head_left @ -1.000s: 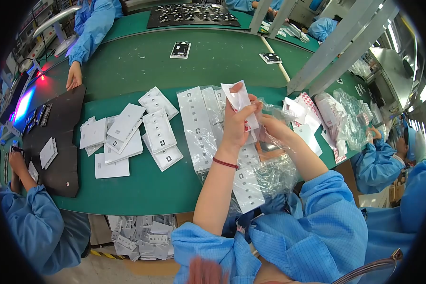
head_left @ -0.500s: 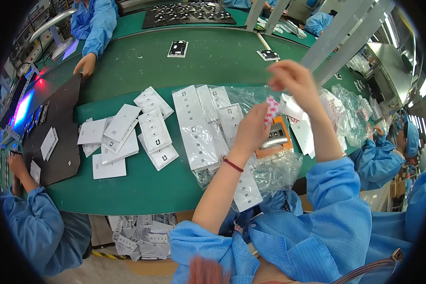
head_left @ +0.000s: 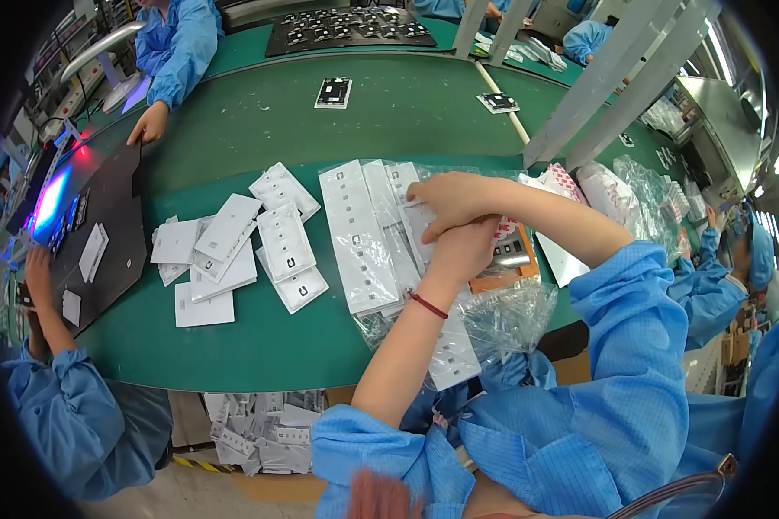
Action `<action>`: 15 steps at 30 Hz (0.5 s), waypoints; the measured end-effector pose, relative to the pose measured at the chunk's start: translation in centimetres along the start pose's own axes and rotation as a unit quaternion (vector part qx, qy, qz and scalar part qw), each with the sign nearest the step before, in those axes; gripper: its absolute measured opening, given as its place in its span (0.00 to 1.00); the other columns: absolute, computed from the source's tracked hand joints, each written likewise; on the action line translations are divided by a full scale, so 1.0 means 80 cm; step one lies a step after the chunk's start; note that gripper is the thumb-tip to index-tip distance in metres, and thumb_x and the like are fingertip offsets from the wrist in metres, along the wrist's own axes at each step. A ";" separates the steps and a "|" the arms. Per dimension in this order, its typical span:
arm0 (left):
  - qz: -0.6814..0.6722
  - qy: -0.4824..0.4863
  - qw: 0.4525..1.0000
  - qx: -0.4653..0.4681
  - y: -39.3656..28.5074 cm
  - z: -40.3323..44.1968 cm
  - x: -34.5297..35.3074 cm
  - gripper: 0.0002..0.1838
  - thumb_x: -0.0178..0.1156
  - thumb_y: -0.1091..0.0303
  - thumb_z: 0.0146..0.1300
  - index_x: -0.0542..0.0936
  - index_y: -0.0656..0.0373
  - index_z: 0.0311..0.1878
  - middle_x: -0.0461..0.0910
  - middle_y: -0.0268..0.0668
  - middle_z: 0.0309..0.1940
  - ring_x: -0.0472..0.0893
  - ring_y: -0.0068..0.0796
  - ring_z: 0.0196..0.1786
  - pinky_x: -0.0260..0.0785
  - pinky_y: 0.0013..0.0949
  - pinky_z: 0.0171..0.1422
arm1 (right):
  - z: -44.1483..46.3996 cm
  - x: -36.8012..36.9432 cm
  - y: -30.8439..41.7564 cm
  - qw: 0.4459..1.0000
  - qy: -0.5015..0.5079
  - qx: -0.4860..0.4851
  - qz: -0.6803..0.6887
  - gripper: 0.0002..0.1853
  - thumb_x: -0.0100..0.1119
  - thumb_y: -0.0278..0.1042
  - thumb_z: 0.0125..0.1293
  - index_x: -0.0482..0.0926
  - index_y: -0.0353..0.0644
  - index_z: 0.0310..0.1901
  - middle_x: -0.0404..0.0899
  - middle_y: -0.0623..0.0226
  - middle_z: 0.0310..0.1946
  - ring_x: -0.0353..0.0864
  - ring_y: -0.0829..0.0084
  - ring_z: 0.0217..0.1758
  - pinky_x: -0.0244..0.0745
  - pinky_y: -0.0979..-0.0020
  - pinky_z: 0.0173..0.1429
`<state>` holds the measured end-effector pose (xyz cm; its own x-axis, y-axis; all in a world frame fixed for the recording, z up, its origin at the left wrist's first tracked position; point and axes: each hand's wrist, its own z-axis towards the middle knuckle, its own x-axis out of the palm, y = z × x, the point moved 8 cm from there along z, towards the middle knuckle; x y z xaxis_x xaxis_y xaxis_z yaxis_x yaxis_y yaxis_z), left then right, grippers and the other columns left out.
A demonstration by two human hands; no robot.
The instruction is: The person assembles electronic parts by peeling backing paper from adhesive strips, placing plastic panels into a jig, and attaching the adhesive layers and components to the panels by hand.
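Observation:
My left hand [head_left: 463, 253], with a red cord at the wrist, is closed on a red-and-white printed strip [head_left: 507, 227] that shows beside its knuckles. Crossing over it from the right, my right hand [head_left: 454, 201] has its bent fingers on the edges of a small white panel [head_left: 415, 232]. That panel lies among plastic-wrapped stacks of white panels [head_left: 355, 233] with small dark cutouts. Just right of my left hand is an orange holder [head_left: 528, 266] with a metallic roll, partly hidden by my hand and forearm.
Loose white panels [head_left: 225, 246] lie in piles to the left. Clear plastic film [head_left: 519, 311] covers the near edge. A dark board [head_left: 104, 233] lies far left, with co-workers' hands at it. Black-and-white parts [head_left: 333, 92] sit on the green belt. Metal posts [head_left: 571, 112] rise at right.
My right hand has swung left and down, from raised above the holder to the small white panel, over my left hand. My left hand has dropped slightly, keeping the printed strip.

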<state>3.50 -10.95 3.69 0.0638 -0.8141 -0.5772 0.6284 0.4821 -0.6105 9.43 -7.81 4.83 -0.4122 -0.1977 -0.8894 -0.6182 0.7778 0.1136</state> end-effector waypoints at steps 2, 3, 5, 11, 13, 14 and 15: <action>0.004 -0.019 0.999 0.026 -0.004 0.001 -0.007 0.22 0.61 0.73 0.43 0.74 0.60 0.47 0.77 0.45 0.39 0.78 0.42 0.41 0.72 0.39 0.43 | -0.001 -0.007 -0.002 0.999 -0.025 -0.011 -0.025 0.29 0.66 0.50 0.42 0.76 0.38 0.43 0.77 0.53 0.37 0.77 0.55 0.42 0.71 0.61 0.45; 0.005 -0.030 0.999 0.037 -0.006 0.002 -0.010 0.23 0.61 0.74 0.43 0.74 0.59 0.47 0.77 0.44 0.39 0.78 0.42 0.41 0.72 0.39 0.42 | -0.007 -0.018 0.001 0.997 -0.072 -0.025 -0.015 0.25 0.66 0.49 0.41 0.76 0.38 0.37 0.78 0.54 0.33 0.77 0.55 0.38 0.72 0.61 0.41; 0.041 -0.079 0.992 0.090 -0.012 0.001 -0.012 0.23 0.61 0.74 0.42 0.73 0.58 0.47 0.77 0.44 0.38 0.78 0.42 0.40 0.72 0.39 0.40 | -0.030 -0.041 0.009 0.985 -0.164 -0.052 0.005 0.20 0.66 0.48 0.39 0.77 0.38 0.26 0.78 0.56 0.23 0.79 0.55 0.29 0.73 0.61 0.35; 0.029 -0.040 0.999 0.009 -0.010 0.005 -0.023 0.22 0.57 0.78 0.43 0.70 0.58 0.46 0.74 0.43 0.37 0.77 0.44 0.39 0.71 0.39 0.39 | -0.102 -0.107 -0.009 0.927 -0.361 0.057 0.081 0.19 0.66 0.46 0.46 0.78 0.37 0.29 0.78 0.59 0.23 0.79 0.63 0.25 0.72 0.67 0.32; 0.018 -0.109 0.993 -0.044 -0.001 0.003 -0.042 0.22 0.55 0.79 0.44 0.70 0.60 0.46 0.73 0.43 0.37 0.77 0.44 0.39 0.71 0.39 0.40 | -0.126 -0.115 -0.024 0.874 -0.446 0.018 0.192 0.17 0.65 0.43 0.51 0.78 0.36 0.32 0.78 0.61 0.22 0.77 0.70 0.24 0.71 0.70 0.31; 0.000 -0.176 0.982 -0.075 0.008 -0.001 -0.053 0.22 0.55 0.78 0.44 0.69 0.60 0.47 0.74 0.44 0.38 0.77 0.45 0.39 0.71 0.40 0.41 | -0.139 -0.118 -0.032 0.840 -0.484 -0.001 0.246 0.16 0.64 0.42 0.53 0.78 0.35 0.33 0.78 0.62 0.21 0.77 0.74 0.23 0.70 0.72 0.30; -0.019 -0.241 0.965 -0.104 0.016 -0.006 -0.064 0.22 0.55 0.78 0.45 0.69 0.61 0.48 0.74 0.45 0.38 0.77 0.46 0.40 0.70 0.40 0.41 | -0.152 -0.115 -0.033 0.830 -0.494 0.004 0.258 0.14 0.62 0.38 0.57 0.78 0.33 0.35 0.77 0.67 0.20 0.73 0.80 0.23 0.69 0.75 0.30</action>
<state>3.65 -5.98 5.61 0.4288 -0.8644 -0.2627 0.4718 0.4622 -0.7508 6.76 -15.29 18.08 0.1327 0.7457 -0.6529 -0.5245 0.6118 0.5921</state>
